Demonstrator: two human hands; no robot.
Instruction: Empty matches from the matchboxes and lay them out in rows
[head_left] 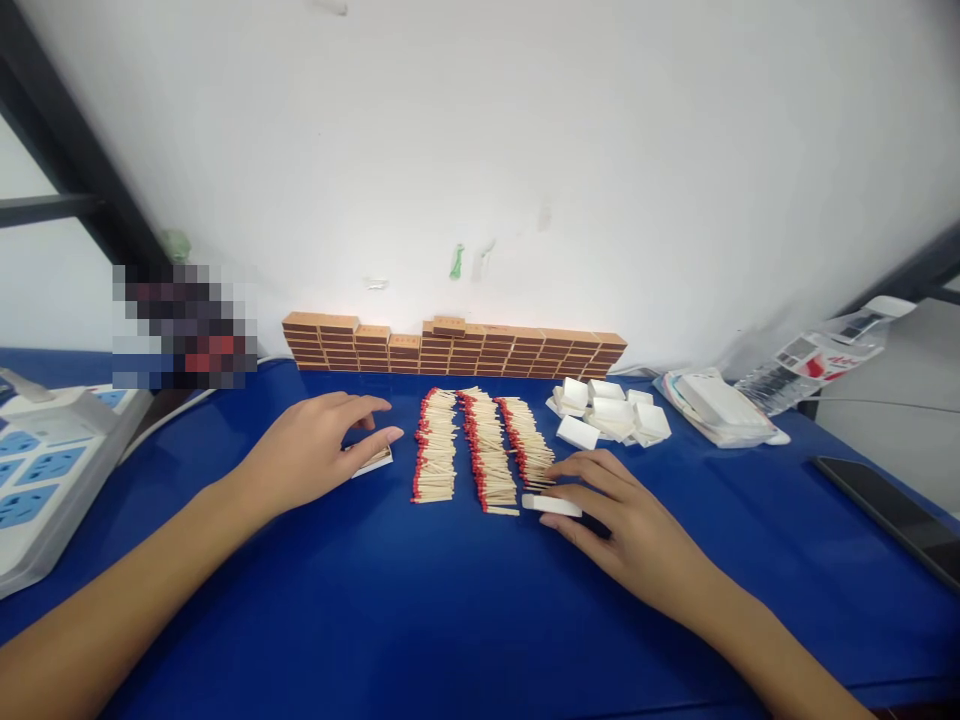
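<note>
Three columns of red-headed matches lie on the blue table: the left column (436,450), the middle column (491,450) and the right column (527,440). My right hand (622,520) grips a white matchbox tray (553,505) between thumb and fingers, at the near end of the right column. The tray stands on its side. My left hand (307,450) hovers left of the matches with thumb and forefinger apart. Just under its thumb is a small matchbox part (375,461), mostly hidden; I cannot tell whether they touch.
Stacked brown matchboxes (480,348) line the white wall. Several white trays (611,412) are heaped at right, beside a plastic packet (720,405) and clear wrapping (817,355). A phone (892,515) lies far right. On the left sits a power strip (60,460) with a white cable.
</note>
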